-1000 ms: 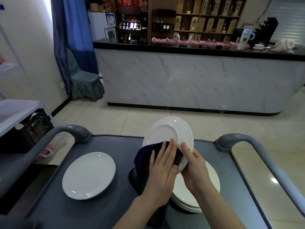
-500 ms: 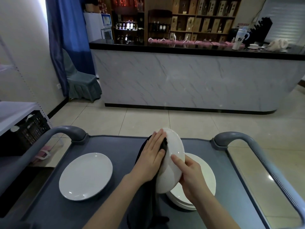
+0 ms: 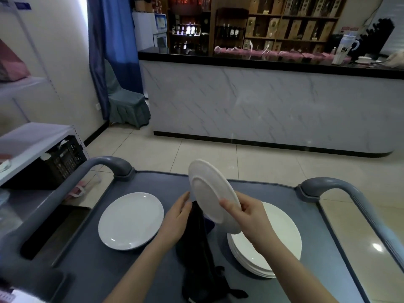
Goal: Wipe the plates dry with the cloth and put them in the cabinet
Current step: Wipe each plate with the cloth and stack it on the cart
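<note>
- Right hand: fingers clamped on the rim of the tilted plate, centre frame.
- Left hand: fingers closed on the dark cloth, just beside it.
- Plate stack lower right.

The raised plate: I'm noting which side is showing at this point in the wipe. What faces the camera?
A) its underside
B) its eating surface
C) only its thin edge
A: the raised plate shows the round foot ring of its base, while the right hand pinches its lower rim.
</note>
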